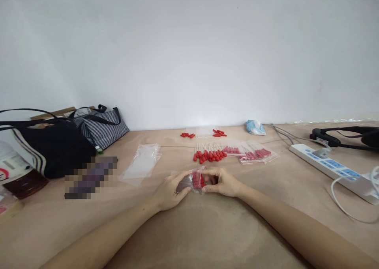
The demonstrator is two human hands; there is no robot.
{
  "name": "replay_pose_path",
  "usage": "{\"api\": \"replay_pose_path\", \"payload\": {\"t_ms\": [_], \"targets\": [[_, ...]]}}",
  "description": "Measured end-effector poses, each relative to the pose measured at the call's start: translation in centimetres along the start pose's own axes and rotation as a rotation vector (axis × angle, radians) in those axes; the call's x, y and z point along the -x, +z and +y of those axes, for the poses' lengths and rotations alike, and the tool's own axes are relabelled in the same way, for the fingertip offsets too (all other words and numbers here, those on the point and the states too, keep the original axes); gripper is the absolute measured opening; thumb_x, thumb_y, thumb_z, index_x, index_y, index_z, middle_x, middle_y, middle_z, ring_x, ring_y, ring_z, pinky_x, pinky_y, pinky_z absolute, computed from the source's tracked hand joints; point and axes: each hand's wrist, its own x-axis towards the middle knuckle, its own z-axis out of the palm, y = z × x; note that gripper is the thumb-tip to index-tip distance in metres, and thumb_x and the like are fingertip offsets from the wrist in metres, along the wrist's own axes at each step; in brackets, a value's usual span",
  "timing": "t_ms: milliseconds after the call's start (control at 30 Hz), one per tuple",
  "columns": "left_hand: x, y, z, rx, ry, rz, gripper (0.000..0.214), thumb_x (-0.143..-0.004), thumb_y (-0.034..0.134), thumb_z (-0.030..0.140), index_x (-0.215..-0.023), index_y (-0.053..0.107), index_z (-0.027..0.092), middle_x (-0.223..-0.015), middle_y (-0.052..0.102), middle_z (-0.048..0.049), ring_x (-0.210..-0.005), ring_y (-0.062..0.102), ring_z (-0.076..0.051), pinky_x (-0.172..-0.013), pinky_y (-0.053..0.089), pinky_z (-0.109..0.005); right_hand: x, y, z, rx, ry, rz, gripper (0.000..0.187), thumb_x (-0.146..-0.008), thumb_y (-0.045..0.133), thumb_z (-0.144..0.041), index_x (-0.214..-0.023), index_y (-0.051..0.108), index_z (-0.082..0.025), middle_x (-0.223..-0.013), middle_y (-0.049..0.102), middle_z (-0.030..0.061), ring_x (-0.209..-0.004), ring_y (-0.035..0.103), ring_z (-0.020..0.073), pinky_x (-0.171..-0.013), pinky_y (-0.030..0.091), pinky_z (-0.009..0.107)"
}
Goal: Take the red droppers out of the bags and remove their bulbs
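No text, label, brand or number is readable on anything here.

Blurred patch (90, 177): pixelated, what lies there cannot be told.
Small bag (194, 181): partly covered by the fingers of both hands.
Power strip (334, 169): cut off at the right edge.
Left-edge items (8, 174): cropped, unreadable.

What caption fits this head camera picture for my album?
Left hand and right hand hold a small clear bag of red-tipped sticks above a table.
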Motion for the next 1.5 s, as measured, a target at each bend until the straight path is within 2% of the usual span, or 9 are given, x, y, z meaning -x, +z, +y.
{"api": "replay_pose_path", "payload": {"t_ms": [267,500,667,933,1100,1233,1300,1367,1500], "targets": [[0.0,0.1,-0.5,0.028,0.055,0.004,0.039,-0.077,0.05,0.025,-0.115,0.043,0.023,-0.114,0.055,-0.0033,-0.102,0.052,-0.018,-0.088,0.041,-0.031,-0.3,0.3,-0.8,0.016,0.128,-0.009,0.023,-0.057,0.064,-0.013,-0.078,0.056,-0.016,-0.056,0.044,-0.0077,-0.047,0.036,0.0042,-0.043,0.027,0.016],[0.0,0.0,-0.3,0.049,0.06,-0.01,0.036,-0.078,0.049,0.024,-0.114,0.045,0.022,-0.113,0.055,-0.0043,-0.1,0.052,-0.018,-0.087,0.041,-0.031,-0.1,0.9,-0.7,0.055,0.055,0.033,0.022,-0.056,0.066,-0.019,-0.069,0.049,-0.017,-0.06,0.047,-0.0064,-0.052,0.041,0.0055,-0.048,0.032,0.017],[0.0,-0.2,-0.2,0.076,0.072,-0.007,0.031,-0.08,0.046,0.024,-0.111,0.048,0.021,-0.11,0.056,-0.0043,-0.097,0.052,-0.017,-0.085,0.041,-0.031,0.0,0.2,0.1,-0.212,0.058,0.048,0.023,-0.062,0.06,-0.016,-0.08,0.046,-0.017,-0.06,0.047,-0.0068,-0.05,0.042,0.0046,-0.048,0.035,0.017],[-0.1,-0.2,-0.1,0.057,0.049,-0.012,0.03,-0.08,0.047,0.026,-0.109,0.049,0.021,-0.11,0.056,-0.0054,-0.097,0.052,-0.018,-0.085,0.041,-0.031,0.3,-0.1,0.0,-0.596,0.256,0.074,0.035,-0.058,0.069,-0.03,-0.081,0.047,-0.018,-0.066,0.058,-0.0037,-0.052,0.056,0.0077,-0.051,0.044,0.021],[-0.1,-0.3,0.0,0.065,0.056,-0.024,0.029,-0.081,0.047,0.026,-0.109,0.049,0.022,-0.11,0.056,-0.0046,-0.097,0.052,-0.018,-0.085,0.041,-0.031,0.5,-3.9,0.3,-0.513,0.34,0.148,0.03,-0.056,0.071,-0.032,-0.075,0.054,-0.015,-0.06,0.059,-0.0027,-0.045,0.052,0.006,-0.042,0.038,0.018],[0.1,-0.4,0.2,0.104,0.035,-0.002,0.034,-0.076,0.053,0.028,-0.109,0.05,0.021,-0.112,0.055,-0.0051,-0.101,0.051,-0.019,-0.088,0.041,-0.033,0.7,-9.1,0.2,-0.391,0.234,0.32,0.026,-0.059,0.069,-0.031,-0.075,0.056,-0.015,-0.058,0.058,-0.003,-0.044,0.049,0.0054,-0.042,0.038,0.019],[-0.1,-0.4,-0.2,0.178,-0.017,0.053,0.035,-0.075,0.054,0.032,-0.108,0.051,0.019,-0.112,0.055,-0.0062,-0.103,0.051,-0.02,-0.09,0.04,-0.034,0.2,-10.1,-0.1,-0.341,0.142,0.444,0.026,-0.062,0.067,-0.033,-0.078,0.056,-0.016,-0.064,0.059,-0.0013,-0.051,0.053,0.0077,-0.048,0.043,0.021],[-0.9,-0.4,-1.2,0.286,-0.126,0.127,0.034,-0.076,0.052,0.036,-0.104,0.053,0.017,-0.11,0.056,-0.0079,-0.103,0.052,-0.02,-0.091,0.04,-0.036,-1.0,-9.3,-0.5,-0.239,0.031,0.541,0.026,-0.065,0.064,-0.034,-0.083,0.056,-0.017,-0.074,0.061,0.0016,-0.061,0.057,0.011,-0.057,0.047,0.025],[-3.8,-0.3,-4.6,0.461,-0.357,0.263,0.038,-0.071,0.056,0.041,-0.098,0.057,0.013,-0.106,0.06,-0.0099,-0.099,0.055,-0.022,-0.09,0.04,-0.038,-5.0,-4.5,-0.8,0.229,-0.198,0.577,0.018,-0.073,0.055,-0.024,-0.089,0.058,-0.017,-0.085,0.062,0.0052,-0.076,0.058,0.0149,-0.071,0.046,0.028]]}}
